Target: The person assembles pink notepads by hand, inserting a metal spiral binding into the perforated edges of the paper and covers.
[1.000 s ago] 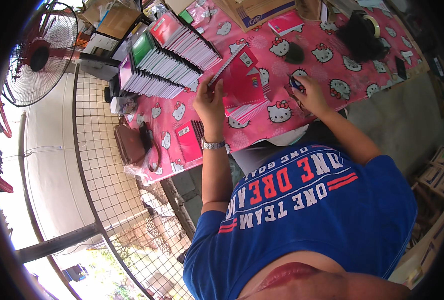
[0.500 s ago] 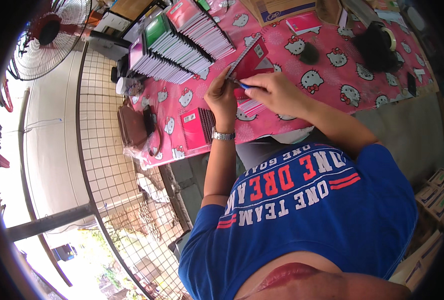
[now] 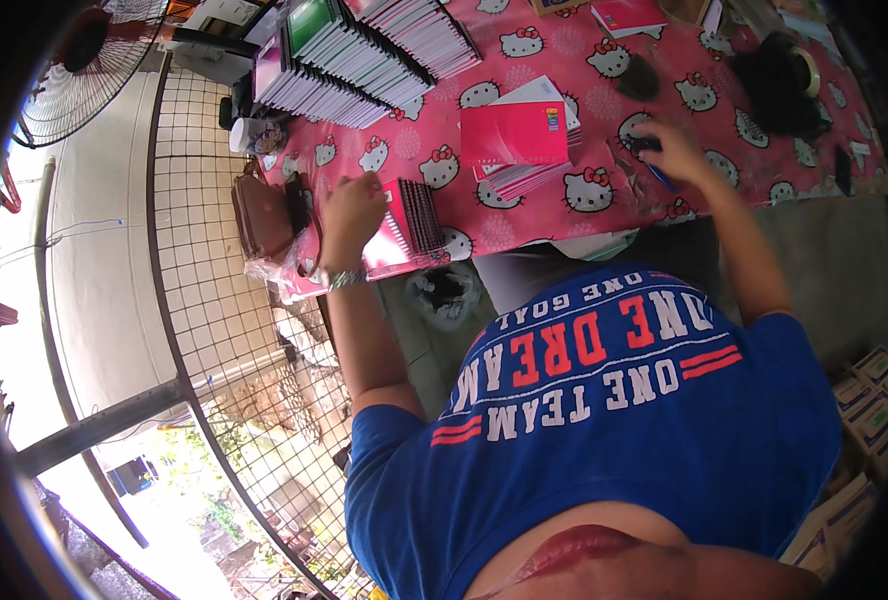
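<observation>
My left hand point(image 3: 356, 212) is at the left edge of a small stack of red spiral notebooks point(image 3: 411, 218) near the table's front edge. Its fingers look bent, but whether they grip a notebook is not clear. To the right, my right hand point(image 3: 676, 152) is closed round a small tool with a blue handle point(image 3: 661, 178) and a dark end. What kind of tool this is, I cannot make out. Between my hands, a red notebook point(image 3: 514, 133) lies flat on a slightly fanned pile of notebooks point(image 3: 524, 180).
Tall stacks of spiral notebooks point(image 3: 364, 75) stand at the back left. A white container point(image 3: 254, 136) and brown bag point(image 3: 262, 215) sit at the left edge. Farther right are a red notebook point(image 3: 629, 17), a black cloth-like heap point(image 3: 779, 90) and a tape roll point(image 3: 808, 72).
The red notebook was tilted up between both hands; now it lies on the pile. My left hand has moved left to the small stack, and my right hand right with the blue-handled tool.
</observation>
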`<state>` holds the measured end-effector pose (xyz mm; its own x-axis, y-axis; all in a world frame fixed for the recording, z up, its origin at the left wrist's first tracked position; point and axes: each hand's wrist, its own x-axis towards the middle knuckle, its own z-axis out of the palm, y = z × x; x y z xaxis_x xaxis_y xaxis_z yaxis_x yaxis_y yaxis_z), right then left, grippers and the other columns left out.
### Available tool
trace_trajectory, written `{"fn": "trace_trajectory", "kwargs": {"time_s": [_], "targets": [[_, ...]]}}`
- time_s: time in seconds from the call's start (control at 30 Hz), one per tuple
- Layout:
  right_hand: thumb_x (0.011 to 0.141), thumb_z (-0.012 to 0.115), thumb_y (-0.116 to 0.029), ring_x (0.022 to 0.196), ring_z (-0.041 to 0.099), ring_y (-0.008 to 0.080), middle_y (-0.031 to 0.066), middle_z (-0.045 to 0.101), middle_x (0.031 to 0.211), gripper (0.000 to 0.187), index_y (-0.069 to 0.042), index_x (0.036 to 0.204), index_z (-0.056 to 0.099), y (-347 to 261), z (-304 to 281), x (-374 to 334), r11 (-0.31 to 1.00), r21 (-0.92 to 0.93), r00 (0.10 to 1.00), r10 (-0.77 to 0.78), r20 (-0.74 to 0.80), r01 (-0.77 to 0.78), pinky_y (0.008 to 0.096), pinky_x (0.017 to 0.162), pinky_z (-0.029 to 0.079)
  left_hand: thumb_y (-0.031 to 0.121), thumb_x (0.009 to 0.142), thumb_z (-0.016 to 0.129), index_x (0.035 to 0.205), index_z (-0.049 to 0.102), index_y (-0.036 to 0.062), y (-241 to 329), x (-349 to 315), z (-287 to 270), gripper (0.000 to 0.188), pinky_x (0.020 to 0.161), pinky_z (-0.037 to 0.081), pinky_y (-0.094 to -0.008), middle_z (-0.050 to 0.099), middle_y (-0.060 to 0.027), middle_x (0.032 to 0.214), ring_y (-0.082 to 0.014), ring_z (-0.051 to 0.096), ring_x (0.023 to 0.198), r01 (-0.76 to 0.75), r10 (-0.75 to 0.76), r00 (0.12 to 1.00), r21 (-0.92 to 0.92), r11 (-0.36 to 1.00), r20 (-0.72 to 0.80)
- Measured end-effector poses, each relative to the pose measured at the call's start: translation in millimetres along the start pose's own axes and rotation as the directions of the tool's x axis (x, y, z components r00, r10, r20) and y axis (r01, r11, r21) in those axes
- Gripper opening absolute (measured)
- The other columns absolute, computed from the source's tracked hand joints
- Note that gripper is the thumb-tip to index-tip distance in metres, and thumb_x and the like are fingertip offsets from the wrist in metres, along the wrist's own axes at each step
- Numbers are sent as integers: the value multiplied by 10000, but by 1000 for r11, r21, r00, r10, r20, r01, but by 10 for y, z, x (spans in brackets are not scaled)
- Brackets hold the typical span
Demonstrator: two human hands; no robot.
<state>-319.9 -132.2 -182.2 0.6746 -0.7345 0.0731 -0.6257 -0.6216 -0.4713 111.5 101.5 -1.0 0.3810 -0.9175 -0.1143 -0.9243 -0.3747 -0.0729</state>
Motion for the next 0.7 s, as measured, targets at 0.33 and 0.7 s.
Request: {"fn": "trace_trajectory", "kwargs": {"time_s": [0.33,0.7], "targets": [[918,589,-245,999,636,340,133,648,1067,324,-89,1199,631,1492,-696,21,607,-585,828,253,-500,-538,450,842,531,236,930,604,1478,396,181,-469,-440,952,589,1132,324,-528,306,-262,1539,-473,330,1395,171,-184,983,-481,860,21],[860,614,-165,1004,626,422,191,589,1185,344,-44,1181,595,1157,-851,283,819,-185,741,365,-563,-543,499,869,528,228,826,734,1305,570,138,1357,-65,117,515,1005,452,-471,537,-141,1353,-373,528,1219,-522,389,763,-137,842,-516]]}}
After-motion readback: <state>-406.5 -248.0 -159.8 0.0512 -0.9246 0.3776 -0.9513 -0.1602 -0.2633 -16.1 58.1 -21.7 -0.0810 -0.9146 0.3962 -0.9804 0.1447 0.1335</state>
